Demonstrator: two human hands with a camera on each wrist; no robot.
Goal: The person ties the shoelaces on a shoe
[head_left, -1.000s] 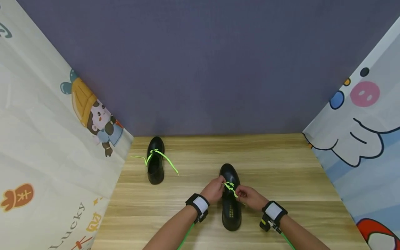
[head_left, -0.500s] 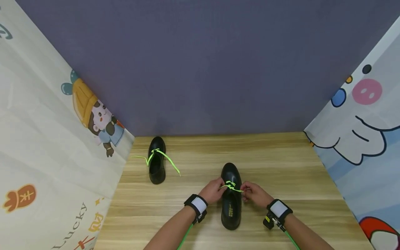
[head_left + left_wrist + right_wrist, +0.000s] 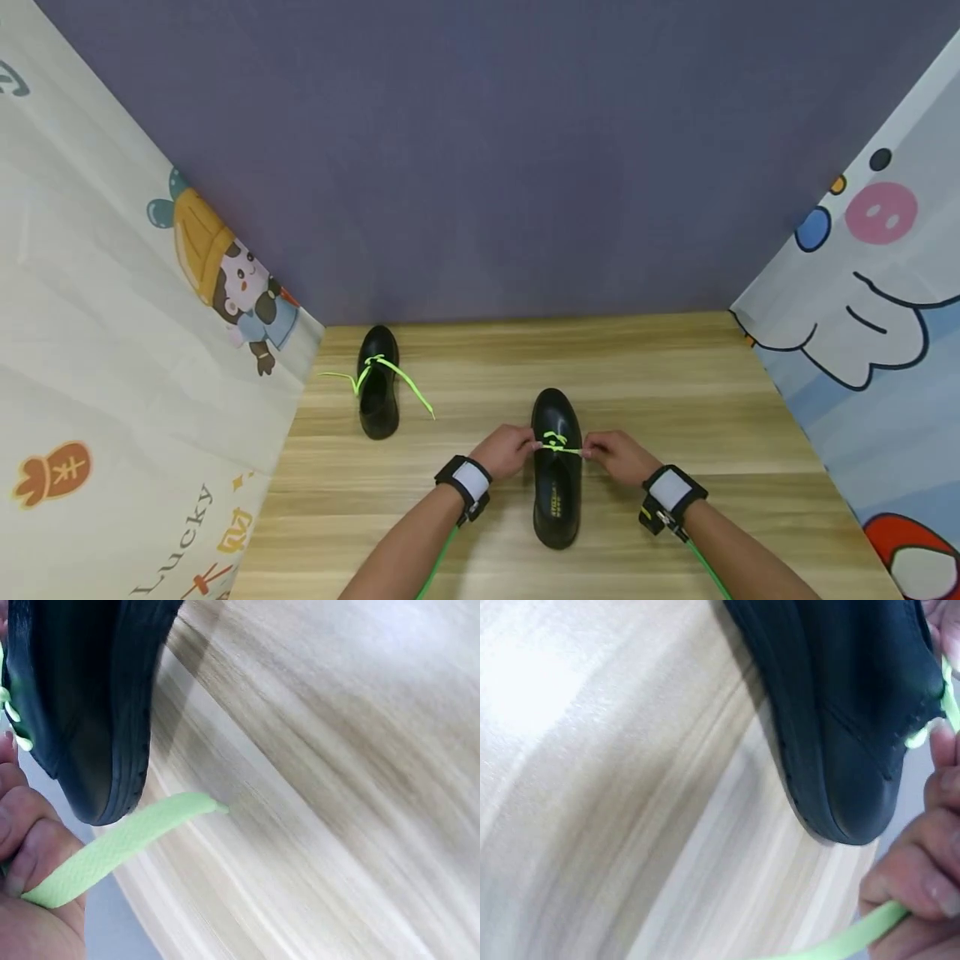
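Observation:
A black leather shoe [image 3: 556,411] stands toe-away near the front middle, laced in neon green. On its left side my left hand [image 3: 506,451] pinches one end of the shoelace [image 3: 567,451]; opposite, my right hand [image 3: 621,457] pinches the other. Between them the lace runs straight across the shoe's opening, with a small knot and loop over the eyelets. In the left wrist view the lace's loose tail [image 3: 127,844] comes out of the curled fingers. The right wrist view likewise has a lace tail [image 3: 855,936] leaving the fist, beside the shoe's toe [image 3: 859,799].
A second black shoe [image 3: 378,421] stands at the back left, its green lace ends [image 3: 408,382] spread loose to both sides. The wood-grain surface [image 3: 660,367] meets a dark blue panel [image 3: 480,167] behind. Printed curtains [image 3: 90,292] border the sides.
The hands have moved apart, my right one outward from over the shoe to its right side. The lace between them has gone from slack and slanted to straight across.

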